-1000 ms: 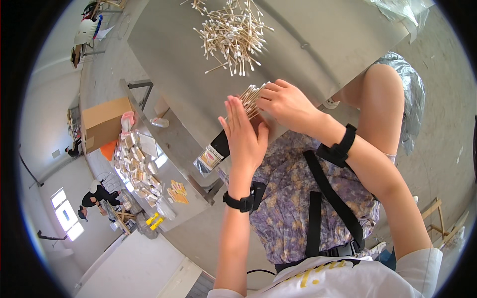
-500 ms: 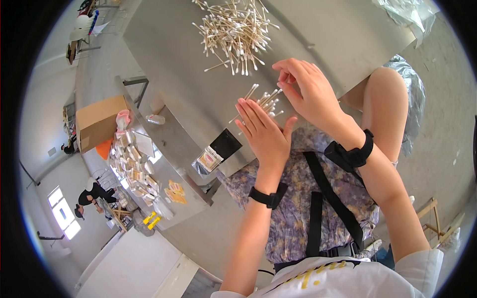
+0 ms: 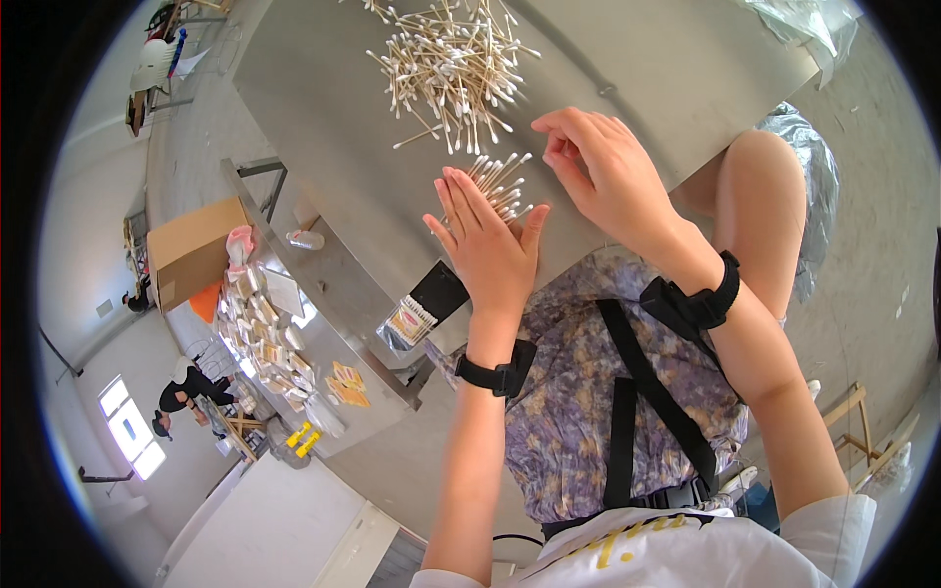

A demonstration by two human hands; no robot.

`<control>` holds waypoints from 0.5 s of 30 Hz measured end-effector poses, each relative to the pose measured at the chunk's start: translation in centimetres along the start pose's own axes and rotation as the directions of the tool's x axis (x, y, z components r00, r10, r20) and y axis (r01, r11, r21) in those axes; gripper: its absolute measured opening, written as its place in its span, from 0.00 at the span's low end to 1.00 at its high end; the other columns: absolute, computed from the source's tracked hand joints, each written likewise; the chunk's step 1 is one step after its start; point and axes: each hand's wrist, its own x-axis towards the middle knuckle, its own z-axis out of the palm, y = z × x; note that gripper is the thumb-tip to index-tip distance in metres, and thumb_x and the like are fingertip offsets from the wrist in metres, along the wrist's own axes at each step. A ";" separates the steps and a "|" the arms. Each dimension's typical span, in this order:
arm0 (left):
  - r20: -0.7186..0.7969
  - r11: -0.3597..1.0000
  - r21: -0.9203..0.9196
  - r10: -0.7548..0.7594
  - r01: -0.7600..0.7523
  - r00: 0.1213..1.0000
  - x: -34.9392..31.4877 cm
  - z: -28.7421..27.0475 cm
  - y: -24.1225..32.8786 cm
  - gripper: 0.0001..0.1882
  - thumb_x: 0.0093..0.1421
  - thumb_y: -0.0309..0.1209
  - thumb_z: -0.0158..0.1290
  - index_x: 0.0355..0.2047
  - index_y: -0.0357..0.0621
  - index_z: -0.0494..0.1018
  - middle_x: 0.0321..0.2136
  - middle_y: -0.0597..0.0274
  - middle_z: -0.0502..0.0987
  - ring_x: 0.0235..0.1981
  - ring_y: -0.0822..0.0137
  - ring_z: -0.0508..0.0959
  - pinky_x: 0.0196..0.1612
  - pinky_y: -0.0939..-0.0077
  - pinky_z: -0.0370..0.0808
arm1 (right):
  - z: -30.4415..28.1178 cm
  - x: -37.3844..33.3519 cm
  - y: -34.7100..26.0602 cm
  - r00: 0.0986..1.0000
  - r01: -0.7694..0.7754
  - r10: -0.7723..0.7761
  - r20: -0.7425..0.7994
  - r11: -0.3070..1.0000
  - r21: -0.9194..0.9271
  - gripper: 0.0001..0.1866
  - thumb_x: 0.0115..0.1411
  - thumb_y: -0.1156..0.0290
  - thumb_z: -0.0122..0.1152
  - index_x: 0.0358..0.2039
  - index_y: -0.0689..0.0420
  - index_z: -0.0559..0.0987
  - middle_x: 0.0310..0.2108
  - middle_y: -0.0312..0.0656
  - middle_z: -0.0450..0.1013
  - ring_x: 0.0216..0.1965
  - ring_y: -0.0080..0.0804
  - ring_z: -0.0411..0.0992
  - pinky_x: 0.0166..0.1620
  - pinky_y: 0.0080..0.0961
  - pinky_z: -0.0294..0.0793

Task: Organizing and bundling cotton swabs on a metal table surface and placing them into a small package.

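Observation:
My left hand [image 3: 487, 240] is flat with straight fingers, its palm edge pressed against a small bunch of cotton swabs [image 3: 503, 182] lying on the grey table [image 3: 323, 118]. My right hand [image 3: 600, 171] hovers just right of the bunch, fingers bent and slightly pinched, holding nothing that I can see. A big loose heap of cotton swabs [image 3: 446, 64] lies farther up the table. A filled clear packet of swabs [image 3: 410, 321] rests near the table's left edge beside a black piece [image 3: 438, 291].
A second table at the left carries a cardboard box [image 3: 191, 250] and several small packets [image 3: 260, 328]. People [image 3: 186, 387] work in the far left corner. Crinkled clear plastic [image 3: 799, 24] lies at the top right. My bare knee [image 3: 760, 196] is beside the table.
My hands have come apart and moved onto the table. The bunch of swabs that was pressed between them now lies on the tabletop against my flat left hand.

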 end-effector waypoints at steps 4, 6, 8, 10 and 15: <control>0.077 0.995 -0.096 0.013 -0.006 0.997 -0.6 -0.9 -0.1 0.54 0.65 0.62 0.46 0.71 0.25 0.40 0.70 0.33 0.49 0.73 0.41 0.48 0.70 0.33 0.40 | 0.2 0.1 0.2 1.000 0.024 -0.024 -0.015 0.999 -0.032 0.09 0.62 0.77 0.56 0.43 0.58 0.74 0.30 0.40 0.76 0.39 0.40 0.75 0.45 0.35 0.71; 0.116 0.988 -0.156 0.014 0.004 0.993 -1.5 -1.6 0.2 0.53 0.66 0.59 0.47 0.71 0.27 0.39 0.71 0.34 0.48 0.74 0.42 0.46 0.70 0.35 0.37 | 0.2 0.1 0.2 1.000 0.024 -0.025 -0.011 0.999 -0.031 0.09 0.62 0.77 0.56 0.43 0.58 0.74 0.30 0.40 0.77 0.39 0.40 0.75 0.45 0.35 0.71; 0.156 0.977 -0.211 0.017 0.017 0.988 -2.6 -2.0 0.4 0.51 0.67 0.57 0.47 0.72 0.29 0.39 0.72 0.35 0.46 0.74 0.42 0.44 0.71 0.36 0.34 | 0.2 0.0 0.2 1.000 0.024 -0.024 -0.008 0.999 -0.026 0.09 0.62 0.77 0.56 0.43 0.58 0.74 0.30 0.40 0.77 0.39 0.40 0.76 0.45 0.35 0.71; 0.071 0.973 -0.231 0.002 0.014 0.997 -3.5 -2.1 0.8 0.52 0.67 0.57 0.48 0.72 0.28 0.38 0.72 0.34 0.43 0.74 0.40 0.40 0.71 0.37 0.34 | 0.1 -0.1 -0.1 1.000 0.011 -0.011 0.010 1.000 -0.022 0.09 0.61 0.77 0.56 0.43 0.58 0.74 0.30 0.40 0.77 0.40 0.40 0.75 0.45 0.35 0.71; 0.077 0.993 -0.121 0.011 -0.002 0.997 -3.4 -0.5 2.7 0.57 0.65 0.62 0.46 0.70 0.23 0.37 0.71 0.28 0.41 0.74 0.36 0.40 0.71 0.37 0.39 | -0.2 -0.3 -0.3 1.000 0.020 -0.020 -0.006 1.000 -0.014 0.09 0.61 0.77 0.56 0.43 0.58 0.74 0.29 0.40 0.76 0.38 0.39 0.75 0.45 0.34 0.71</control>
